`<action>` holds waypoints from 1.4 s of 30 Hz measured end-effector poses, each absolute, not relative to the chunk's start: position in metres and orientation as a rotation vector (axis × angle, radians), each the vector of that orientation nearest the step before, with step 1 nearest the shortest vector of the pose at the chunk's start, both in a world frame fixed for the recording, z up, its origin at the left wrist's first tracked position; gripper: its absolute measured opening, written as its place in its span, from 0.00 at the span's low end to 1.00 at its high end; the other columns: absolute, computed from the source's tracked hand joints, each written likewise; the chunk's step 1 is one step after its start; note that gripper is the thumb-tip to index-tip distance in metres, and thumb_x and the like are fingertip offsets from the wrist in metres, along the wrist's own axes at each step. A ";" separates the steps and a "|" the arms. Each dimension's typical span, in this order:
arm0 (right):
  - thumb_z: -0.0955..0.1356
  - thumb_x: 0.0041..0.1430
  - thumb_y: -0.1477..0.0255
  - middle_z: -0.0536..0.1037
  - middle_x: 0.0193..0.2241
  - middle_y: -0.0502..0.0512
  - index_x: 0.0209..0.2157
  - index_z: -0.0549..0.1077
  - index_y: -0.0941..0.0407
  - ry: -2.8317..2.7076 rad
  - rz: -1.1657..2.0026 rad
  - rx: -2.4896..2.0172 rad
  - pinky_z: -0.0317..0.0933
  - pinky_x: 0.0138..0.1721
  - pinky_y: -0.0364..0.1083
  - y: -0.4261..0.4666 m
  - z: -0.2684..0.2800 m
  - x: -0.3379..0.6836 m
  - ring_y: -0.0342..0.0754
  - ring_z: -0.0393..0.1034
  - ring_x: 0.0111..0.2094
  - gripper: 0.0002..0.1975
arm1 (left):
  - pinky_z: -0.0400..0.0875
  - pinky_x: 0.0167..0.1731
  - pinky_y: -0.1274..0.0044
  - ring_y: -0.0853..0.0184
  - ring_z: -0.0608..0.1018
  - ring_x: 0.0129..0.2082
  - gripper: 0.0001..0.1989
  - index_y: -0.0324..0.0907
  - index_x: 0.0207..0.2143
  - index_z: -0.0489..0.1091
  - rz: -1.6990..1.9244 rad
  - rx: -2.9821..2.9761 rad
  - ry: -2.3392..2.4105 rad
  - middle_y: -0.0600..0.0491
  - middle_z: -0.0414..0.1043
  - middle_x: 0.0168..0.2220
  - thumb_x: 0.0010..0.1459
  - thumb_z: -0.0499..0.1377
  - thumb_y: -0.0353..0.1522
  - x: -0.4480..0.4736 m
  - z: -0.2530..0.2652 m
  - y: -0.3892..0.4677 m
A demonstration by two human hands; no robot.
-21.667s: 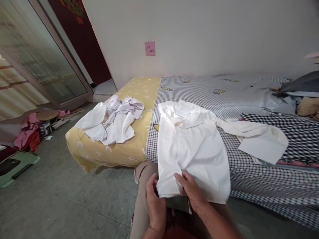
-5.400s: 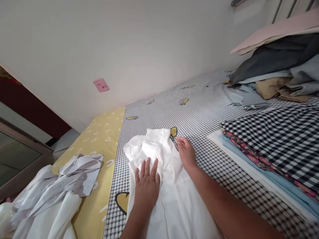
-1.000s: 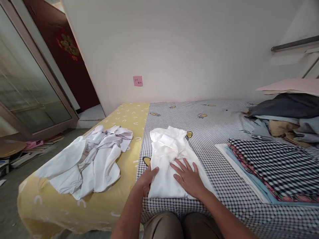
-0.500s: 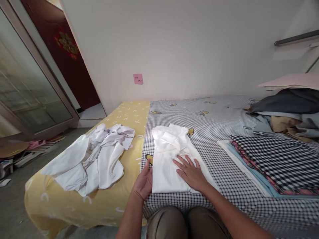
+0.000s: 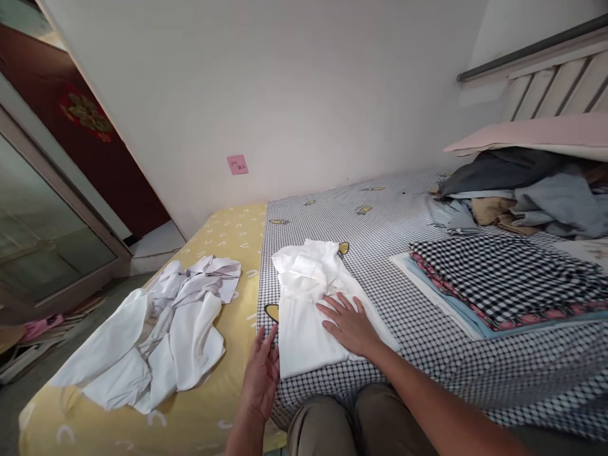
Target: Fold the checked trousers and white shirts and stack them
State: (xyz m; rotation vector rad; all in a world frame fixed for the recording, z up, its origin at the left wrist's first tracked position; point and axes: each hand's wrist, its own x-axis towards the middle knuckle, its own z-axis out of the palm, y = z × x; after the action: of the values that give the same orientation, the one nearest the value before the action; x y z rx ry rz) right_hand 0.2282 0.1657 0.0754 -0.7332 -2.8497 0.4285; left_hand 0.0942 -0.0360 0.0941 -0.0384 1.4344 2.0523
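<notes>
A white shirt (image 5: 308, 329) lies folded into a long shape on the checked bedsheet, with its collar end away from me and somewhat rumpled. My right hand (image 5: 349, 323) rests flat on the shirt's middle, fingers spread. Beside the shirt's near left edge is my left hand (image 5: 261, 370), palm turned inward and fingers extended; whether it touches the cloth I cannot tell. Neither hand grips anything.
Crumpled white garments (image 5: 161, 342) lie on the yellow sheet (image 5: 237, 234) at left. A folded stack topped by black-and-white checked cloth (image 5: 503, 272) sits at right. Behind it are heaped dark and grey clothes (image 5: 503, 171) under a pink pad (image 5: 532, 133). A wall (image 5: 332, 95) stands behind.
My view has turned to the right, so the bed and clothes appear shifted left. My right hand stays flat on the shirt, while my left hand remains by its left edge.
</notes>
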 end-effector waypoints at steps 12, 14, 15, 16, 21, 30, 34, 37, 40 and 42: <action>0.56 0.70 0.53 0.56 0.71 0.45 0.67 0.60 0.40 -2.741 0.562 -0.726 0.30 0.68 0.68 0.167 0.074 0.229 0.59 0.40 0.72 0.27 | 0.56 0.66 0.55 0.50 0.66 0.64 0.20 0.41 0.53 0.71 1.473 1.065 2.885 0.38 0.64 0.60 0.63 0.48 0.33 0.089 0.121 0.002; 0.56 0.70 0.52 0.56 0.71 0.44 0.67 0.60 0.40 -2.726 0.573 -0.722 0.29 0.68 0.68 0.168 0.073 0.229 0.59 0.40 0.72 0.27 | 0.52 0.66 0.51 0.50 0.61 0.67 0.22 0.44 0.58 0.68 1.310 1.136 2.850 0.39 0.59 0.66 0.65 0.47 0.35 0.093 0.117 0.020; 0.56 0.70 0.52 0.56 0.71 0.44 0.67 0.60 0.40 -2.719 0.576 -0.719 0.29 0.68 0.68 0.168 0.073 0.229 0.59 0.40 0.72 0.27 | 0.50 0.67 0.50 0.49 0.58 0.69 0.23 0.45 0.60 0.67 1.242 1.139 2.821 0.40 0.56 0.69 0.66 0.48 0.36 0.095 0.112 0.028; 0.56 0.70 0.52 0.56 0.71 0.44 0.67 0.60 0.40 -2.714 0.579 -0.715 0.29 0.68 0.68 0.168 0.072 0.228 0.59 0.40 0.72 0.27 | 0.48 0.67 0.49 0.50 0.56 0.71 0.23 0.47 0.62 0.65 1.179 1.140 2.783 0.40 0.54 0.70 0.66 0.48 0.37 0.096 0.106 0.035; 0.57 0.69 0.52 0.58 0.70 0.46 0.67 0.61 0.40 -2.683 0.578 -0.708 0.29 0.68 0.68 0.168 0.070 0.226 0.60 0.42 0.72 0.27 | 0.32 0.69 0.50 0.52 0.50 0.73 0.24 0.53 0.62 0.67 1.029 1.281 2.612 0.45 0.55 0.71 0.64 0.55 0.39 0.093 0.073 0.047; 0.58 0.69 0.52 0.60 0.69 0.46 0.66 0.62 0.39 -2.633 0.612 -0.673 0.31 0.68 0.69 0.169 0.070 0.228 0.60 0.44 0.71 0.26 | 0.33 0.68 0.48 0.49 0.51 0.72 0.24 0.56 0.63 0.65 0.928 1.394 2.682 0.47 0.55 0.71 0.64 0.54 0.42 0.087 0.061 0.047; 0.58 0.70 0.53 0.60 0.69 0.46 0.66 0.62 0.40 -2.641 0.616 -0.677 0.31 0.69 0.68 0.170 0.073 0.229 0.60 0.44 0.71 0.26 | 0.33 0.69 0.48 0.49 0.51 0.72 0.24 0.56 0.63 0.65 0.970 1.411 2.688 0.46 0.55 0.71 0.64 0.54 0.41 0.088 0.059 0.048; 0.58 0.70 0.53 0.60 0.69 0.47 0.66 0.62 0.40 -2.640 0.627 -0.672 0.31 0.69 0.67 0.170 0.074 0.229 0.60 0.44 0.71 0.26 | 0.34 0.69 0.49 0.48 0.52 0.72 0.24 0.57 0.62 0.66 1.019 1.395 2.700 0.46 0.57 0.70 0.64 0.55 0.41 0.090 0.060 0.049; 0.58 0.70 0.54 0.61 0.69 0.47 0.66 0.62 0.41 -2.629 0.649 -0.659 0.31 0.69 0.68 0.170 0.073 0.229 0.59 0.44 0.71 0.26 | 0.40 0.69 0.50 0.52 0.53 0.72 0.25 0.56 0.65 0.62 0.839 1.425 2.824 0.47 0.56 0.70 0.66 0.51 0.41 0.093 0.061 0.049; 0.58 0.70 0.54 0.60 0.69 0.47 0.66 0.63 0.41 -2.614 0.653 -0.658 0.32 0.68 0.68 0.170 0.072 0.229 0.59 0.44 0.71 0.26 | 0.45 0.68 0.50 0.53 0.54 0.72 0.25 0.55 0.66 0.58 0.592 1.478 2.944 0.49 0.55 0.71 0.68 0.48 0.40 0.094 0.061 0.050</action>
State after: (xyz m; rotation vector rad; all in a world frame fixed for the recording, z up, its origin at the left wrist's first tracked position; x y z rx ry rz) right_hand 0.2286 0.1699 0.0723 -0.6578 -2.6144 0.6528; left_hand 0.0943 0.0496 0.0613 1.4777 2.9441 0.5920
